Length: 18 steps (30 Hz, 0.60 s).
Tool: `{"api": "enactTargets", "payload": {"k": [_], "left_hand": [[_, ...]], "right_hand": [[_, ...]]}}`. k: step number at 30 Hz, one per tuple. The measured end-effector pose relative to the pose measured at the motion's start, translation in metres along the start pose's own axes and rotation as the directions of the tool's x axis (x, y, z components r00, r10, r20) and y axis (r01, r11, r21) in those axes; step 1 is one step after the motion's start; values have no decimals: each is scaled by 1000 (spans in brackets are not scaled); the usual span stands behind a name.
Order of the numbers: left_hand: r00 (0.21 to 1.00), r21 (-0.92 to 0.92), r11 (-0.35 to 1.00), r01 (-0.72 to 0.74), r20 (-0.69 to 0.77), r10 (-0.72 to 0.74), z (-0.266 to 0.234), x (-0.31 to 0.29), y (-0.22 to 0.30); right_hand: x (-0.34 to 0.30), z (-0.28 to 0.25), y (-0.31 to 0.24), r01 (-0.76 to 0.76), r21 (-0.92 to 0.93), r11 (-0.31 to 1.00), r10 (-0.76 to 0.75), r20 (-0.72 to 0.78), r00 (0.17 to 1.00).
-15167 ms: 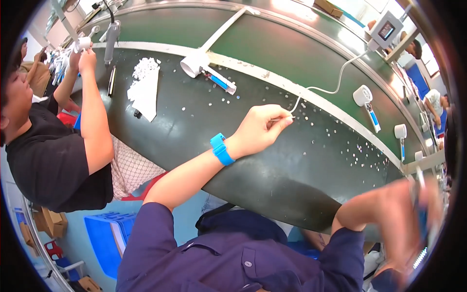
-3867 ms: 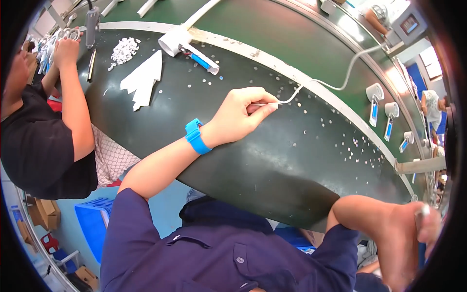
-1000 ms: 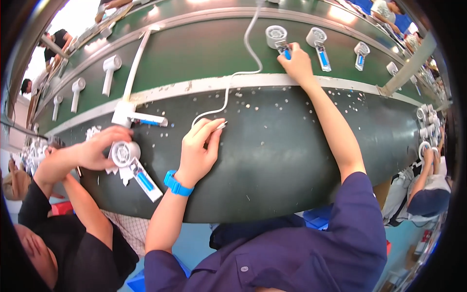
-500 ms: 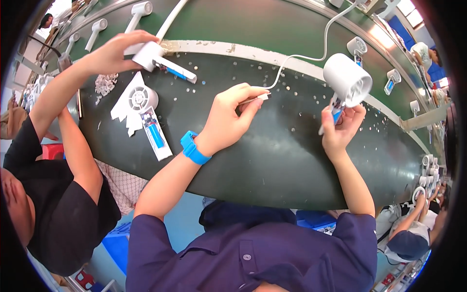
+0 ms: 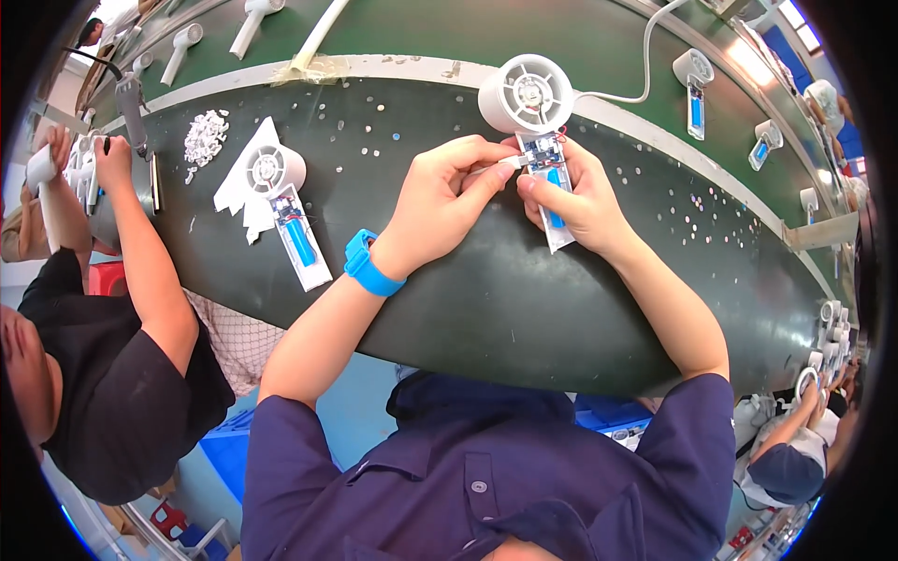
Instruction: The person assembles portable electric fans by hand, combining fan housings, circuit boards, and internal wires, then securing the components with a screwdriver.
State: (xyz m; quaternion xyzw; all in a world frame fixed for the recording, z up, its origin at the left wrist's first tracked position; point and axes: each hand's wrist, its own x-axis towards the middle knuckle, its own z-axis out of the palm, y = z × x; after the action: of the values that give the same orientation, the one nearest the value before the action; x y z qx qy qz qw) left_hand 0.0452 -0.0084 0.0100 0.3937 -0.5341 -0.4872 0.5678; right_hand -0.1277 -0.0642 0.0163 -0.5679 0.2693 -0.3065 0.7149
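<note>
My right hand (image 5: 582, 194) is closed around the handle of a white handheld fan (image 5: 527, 93), whose round head points away from me. The handle is uncovered, baring a circuit board (image 5: 543, 150) and a blue battery (image 5: 556, 196). My left hand (image 5: 454, 192), with a blue band on its wrist, pinches a white cable plug (image 5: 514, 163) against the edge of the board. Whether the plug is fully seated I cannot tell. The white cable (image 5: 622, 99) runs behind the fan head. To the left, a second open fan (image 5: 269, 171) lies on torn white paper.
Small white parts (image 5: 205, 140) lie piled at the left of the dark table (image 5: 440, 309); tiny discs are scattered about. Beyond the pale edge strip, several fans (image 5: 692, 70) rest on a green belt (image 5: 412, 33). A co-worker (image 5: 122, 374) in black handles a fan at the left.
My right hand has brought the fan left and turned its open handle towards me, meeting the plug in my left hand. The co-worker's hand has drawn back left with a fan.
</note>
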Motion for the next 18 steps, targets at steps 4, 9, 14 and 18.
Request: {"api": "enactTargets", "payload": {"k": [4,9,14,18], "left_hand": [[1000,21,1000,-18,3,18,-1,0,3],[999,135,991,24,21,-28,-4,-1,4],[986,161,976,-144,-59,155,9,-5,-7],[986,111,985,-129,-90,140,13,-4,0]], "right_hand": [[-1,-3,1,-39,52,998,38,24,999],[-6,1,1,132,-252,959,-138,-8,990],[-11,3,1,264,-687,677,-340,27,940],[-11,1,-7,271,-641,718,-297,70,952]]}}
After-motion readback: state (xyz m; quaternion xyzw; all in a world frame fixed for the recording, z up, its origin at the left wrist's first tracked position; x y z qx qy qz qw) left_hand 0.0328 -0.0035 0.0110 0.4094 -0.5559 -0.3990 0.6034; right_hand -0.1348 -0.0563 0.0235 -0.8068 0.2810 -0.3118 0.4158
